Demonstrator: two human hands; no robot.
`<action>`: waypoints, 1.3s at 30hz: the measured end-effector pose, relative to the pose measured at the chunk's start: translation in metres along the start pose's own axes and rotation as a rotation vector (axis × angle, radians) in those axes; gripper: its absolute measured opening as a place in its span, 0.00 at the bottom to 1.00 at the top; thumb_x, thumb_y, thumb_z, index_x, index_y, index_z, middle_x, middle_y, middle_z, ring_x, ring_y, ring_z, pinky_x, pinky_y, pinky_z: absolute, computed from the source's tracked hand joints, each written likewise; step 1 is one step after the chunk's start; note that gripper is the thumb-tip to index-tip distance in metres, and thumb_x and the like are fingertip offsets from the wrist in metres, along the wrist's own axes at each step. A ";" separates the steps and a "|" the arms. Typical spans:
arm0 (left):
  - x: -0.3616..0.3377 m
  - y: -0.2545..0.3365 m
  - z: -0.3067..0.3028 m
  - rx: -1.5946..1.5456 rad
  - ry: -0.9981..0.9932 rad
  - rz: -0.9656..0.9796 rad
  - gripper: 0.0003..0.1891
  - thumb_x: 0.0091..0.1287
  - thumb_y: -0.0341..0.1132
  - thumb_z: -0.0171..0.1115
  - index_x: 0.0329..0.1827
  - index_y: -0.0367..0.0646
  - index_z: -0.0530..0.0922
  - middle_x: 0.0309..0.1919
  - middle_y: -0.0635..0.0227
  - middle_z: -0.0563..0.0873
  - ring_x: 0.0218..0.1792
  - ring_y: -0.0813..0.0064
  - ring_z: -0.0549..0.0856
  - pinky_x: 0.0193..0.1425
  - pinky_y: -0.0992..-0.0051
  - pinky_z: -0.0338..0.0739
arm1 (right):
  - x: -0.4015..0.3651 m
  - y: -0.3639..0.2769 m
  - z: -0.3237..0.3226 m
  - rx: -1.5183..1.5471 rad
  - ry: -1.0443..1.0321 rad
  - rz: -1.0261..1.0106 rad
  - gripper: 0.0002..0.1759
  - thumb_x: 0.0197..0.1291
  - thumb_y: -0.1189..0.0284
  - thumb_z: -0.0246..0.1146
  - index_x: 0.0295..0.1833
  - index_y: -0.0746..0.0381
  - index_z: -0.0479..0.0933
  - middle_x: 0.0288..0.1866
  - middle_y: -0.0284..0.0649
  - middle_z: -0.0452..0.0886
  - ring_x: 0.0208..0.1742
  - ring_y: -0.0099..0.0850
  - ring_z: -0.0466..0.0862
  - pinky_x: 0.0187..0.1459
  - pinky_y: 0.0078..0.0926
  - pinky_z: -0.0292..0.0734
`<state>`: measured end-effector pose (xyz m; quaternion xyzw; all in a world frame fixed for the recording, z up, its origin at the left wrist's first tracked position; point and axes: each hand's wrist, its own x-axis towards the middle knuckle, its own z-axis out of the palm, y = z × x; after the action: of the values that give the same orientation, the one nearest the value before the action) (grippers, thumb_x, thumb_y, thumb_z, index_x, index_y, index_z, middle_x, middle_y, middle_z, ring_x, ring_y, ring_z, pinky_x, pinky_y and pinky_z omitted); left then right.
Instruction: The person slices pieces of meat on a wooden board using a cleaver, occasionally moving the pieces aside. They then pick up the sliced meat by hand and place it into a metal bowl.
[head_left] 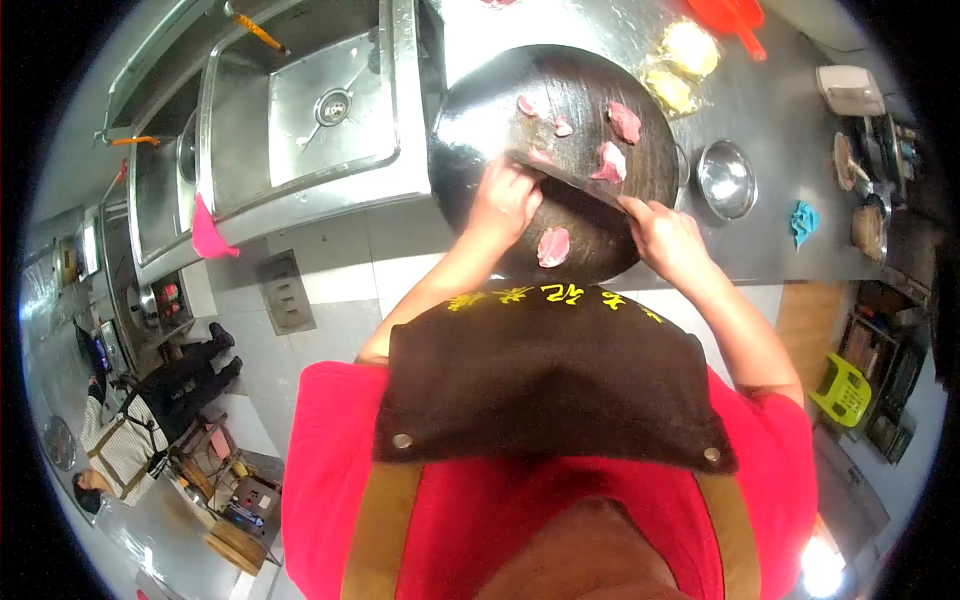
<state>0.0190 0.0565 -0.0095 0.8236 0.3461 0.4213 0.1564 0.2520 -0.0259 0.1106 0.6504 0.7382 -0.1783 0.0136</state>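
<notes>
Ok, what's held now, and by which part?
The right hand holds the knife at its handle end; the left hand is at the other end, its grip unclear.

Blade of the dark flat metal knife (575, 183) blurred; handle hidden inside right hand (665, 235). Left hand (510, 205): fingertip contact with blade unclear. Small pink meat piece (541, 156) at blade's 11 o'clock partly covered. From round dark board (590, 90): red plastic handled item (722, 15), 1 o'clock, cut by top edge; pale yellow clear-wrapped bundles (690, 50), 2 o'clock, contents unclear. Person in striped top (125, 440), picture's 8 o'clock, too small for hand detail.
</notes>
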 end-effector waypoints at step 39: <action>0.001 0.010 -0.013 -0.051 -0.087 -0.054 0.12 0.54 0.23 0.64 0.41 0.43 0.83 0.40 0.63 0.83 0.44 0.57 0.82 0.52 0.64 0.78 | 0.084 -0.021 0.026 0.093 -0.081 -0.104 0.11 0.61 0.67 0.59 0.43 0.63 0.81 0.33 0.57 0.84 0.38 0.54 0.86 0.43 0.51 0.81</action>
<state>0.0130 0.0497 0.0043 0.8273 0.3503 0.3891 0.2035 0.2135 0.0450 0.0699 0.6032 0.7609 -0.2390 0.0042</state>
